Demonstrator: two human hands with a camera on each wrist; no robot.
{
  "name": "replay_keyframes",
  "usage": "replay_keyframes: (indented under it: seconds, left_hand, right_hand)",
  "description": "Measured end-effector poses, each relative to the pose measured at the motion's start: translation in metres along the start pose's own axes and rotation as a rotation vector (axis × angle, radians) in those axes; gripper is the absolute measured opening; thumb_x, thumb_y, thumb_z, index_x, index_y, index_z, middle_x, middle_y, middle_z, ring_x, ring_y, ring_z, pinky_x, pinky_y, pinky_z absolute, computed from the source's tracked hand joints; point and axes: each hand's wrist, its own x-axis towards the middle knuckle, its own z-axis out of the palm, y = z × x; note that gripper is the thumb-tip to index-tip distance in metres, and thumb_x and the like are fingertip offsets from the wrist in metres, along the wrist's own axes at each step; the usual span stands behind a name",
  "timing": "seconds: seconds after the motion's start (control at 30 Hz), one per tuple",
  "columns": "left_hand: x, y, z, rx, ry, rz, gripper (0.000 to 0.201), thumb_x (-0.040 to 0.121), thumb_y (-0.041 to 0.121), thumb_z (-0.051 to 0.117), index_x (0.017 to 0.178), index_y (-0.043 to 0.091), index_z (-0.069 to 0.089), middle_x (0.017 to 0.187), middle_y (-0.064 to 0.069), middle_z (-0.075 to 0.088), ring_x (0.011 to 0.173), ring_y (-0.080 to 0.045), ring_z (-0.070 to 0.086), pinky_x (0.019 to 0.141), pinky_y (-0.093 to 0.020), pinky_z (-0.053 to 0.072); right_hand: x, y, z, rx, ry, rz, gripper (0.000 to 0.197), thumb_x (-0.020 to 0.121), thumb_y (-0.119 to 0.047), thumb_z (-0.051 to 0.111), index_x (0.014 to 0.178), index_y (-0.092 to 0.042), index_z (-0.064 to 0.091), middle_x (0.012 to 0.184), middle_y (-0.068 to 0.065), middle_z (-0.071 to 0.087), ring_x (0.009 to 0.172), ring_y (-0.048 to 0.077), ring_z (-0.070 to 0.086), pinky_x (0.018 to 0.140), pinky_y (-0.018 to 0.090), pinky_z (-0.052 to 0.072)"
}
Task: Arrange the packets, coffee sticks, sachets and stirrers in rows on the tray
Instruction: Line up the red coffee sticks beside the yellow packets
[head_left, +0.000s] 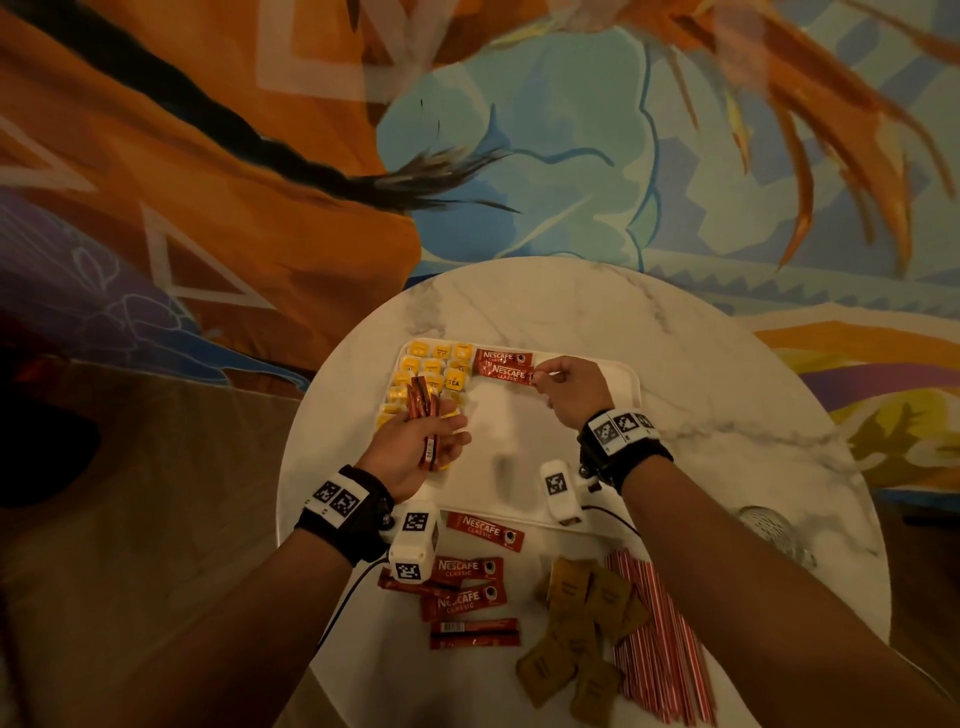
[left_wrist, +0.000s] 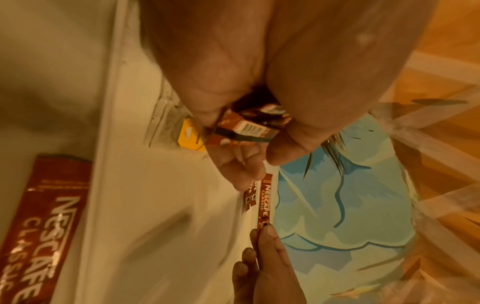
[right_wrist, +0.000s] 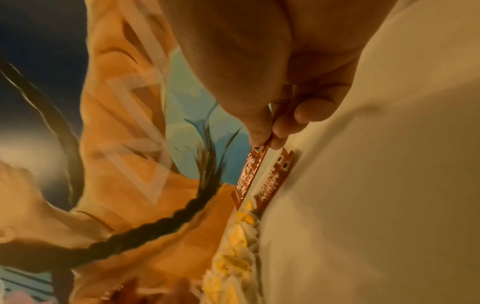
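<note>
In the head view, a white tray (head_left: 618, 379) is seen on a round marble table (head_left: 727, 415). Yellow packets (head_left: 431, 369) are laid in rows at the tray's far left corner. Just beside them, along the far edge, one coffee stick (head_left: 501, 357) lies flat, and a second coffee stick (head_left: 511, 374) is pinched at its right end by the right hand (head_left: 569, 387). A bundle of sticks (head_left: 423, 415) is gripped by the left hand (head_left: 410, 447) above the tray's left edge. Near the table's front edge, loose coffee sticks (head_left: 470, 584), brown sachets (head_left: 576, 623) and striped stirrers (head_left: 657, 639) are spread.

In the left wrist view, the bundle (left_wrist: 249, 125) is enclosed by curled fingers (left_wrist: 233, 168).

In the right wrist view, the second stick (right_wrist: 250, 174) is held between thumb and fingertips (right_wrist: 283, 127), tilted above the tray (right_wrist: 363, 185).
</note>
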Motion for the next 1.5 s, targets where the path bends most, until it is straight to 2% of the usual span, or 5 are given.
replay_keyframes:
  seconds: [0.1,0.27,0.83,1.17,1.5]
  left_hand:
    - [-0.003,0.002,-0.001,0.014,-0.054,-0.006,0.029,0.093,-0.007,0.056,0.12,0.003,0.061,0.113,-0.02,0.072,0.089,-0.032,0.072,0.068,-0.033,0.061]
    - [-0.009,0.003,-0.004,0.132,-0.111,-0.002,0.03,0.095,0.003,0.063,0.125,0.004,0.059,0.117,-0.016,0.073,0.098,-0.033,0.072,0.077,-0.035,0.061]
    - [-0.01,-0.001,-0.01,0.171,-0.023,0.02,0.028,0.092,-0.001,0.06,0.121,0.0,0.064,0.101,-0.015,0.067,0.075,-0.023,0.07,0.062,-0.027,0.053]
    - [-0.009,-0.007,-0.011,0.281,-0.009,0.072,0.026,0.092,0.004,0.068,0.117,0.007,0.063,0.096,-0.013,0.066,0.071,-0.015,0.065,0.067,-0.027,0.051]
    - [-0.011,-0.012,-0.004,0.32,-0.02,0.105,0.012,0.092,0.008,0.069,0.102,0.013,0.063,0.086,-0.007,0.065,0.07,-0.015,0.062,0.062,-0.026,0.045]
  right_hand:
    - [0.013,0.003,0.01,-0.165,-0.016,-0.009,0.012,0.089,-0.028,0.071,0.078,-0.031,0.068,0.09,0.002,0.074,0.083,0.022,0.068,0.084,0.035,0.055]
    - [0.018,0.004,0.023,-0.293,-0.034,0.006,0.017,0.089,-0.03,0.072,0.103,-0.021,0.076,0.108,0.001,0.073,0.097,0.021,0.066,0.086,0.028,0.05]
    - [0.009,-0.008,0.022,-0.35,0.035,0.049,0.034,0.094,-0.038,0.064,0.11,-0.008,0.063,0.111,0.009,0.069,0.104,0.028,0.063,0.079,0.029,0.042]
    - [-0.043,-0.021,0.015,0.011,-0.28,-0.147,0.031,0.097,-0.042,0.06,0.089,-0.014,0.071,0.077,0.001,0.069,0.058,0.013,0.058,0.06,0.03,0.047]
    - [-0.077,-0.011,0.009,0.255,-0.38,-0.104,0.013,0.097,-0.019,0.064,0.103,-0.01,0.071,0.075,0.007,0.07,0.055,0.016,0.055,0.051,0.026,0.043]
